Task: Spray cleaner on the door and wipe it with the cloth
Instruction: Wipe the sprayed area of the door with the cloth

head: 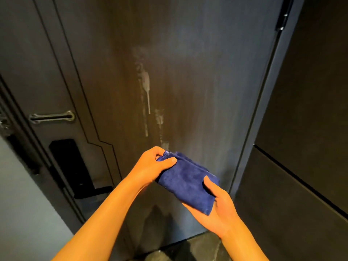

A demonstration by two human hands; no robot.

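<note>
The dark door [197, 81] fills the view, with white foamy cleaner streaks [146, 85] running down its middle. A folded blue cloth [185, 180] is held in front of the door's lower part, apart from its surface. My left hand [152, 164] pinches the cloth's upper left corner between thumb and fingers. My right hand [218, 204] holds the cloth's lower right edge, thumb on top and fingers underneath. No spray bottle is in view.
A metal handle [51, 116] and a black lock panel [72, 168] sit on the door's left side. A hinge [282, 19] shows at the upper right. A dark cabinet wall [301, 147] stands at the right, and a dark stone floor [197, 247] lies below.
</note>
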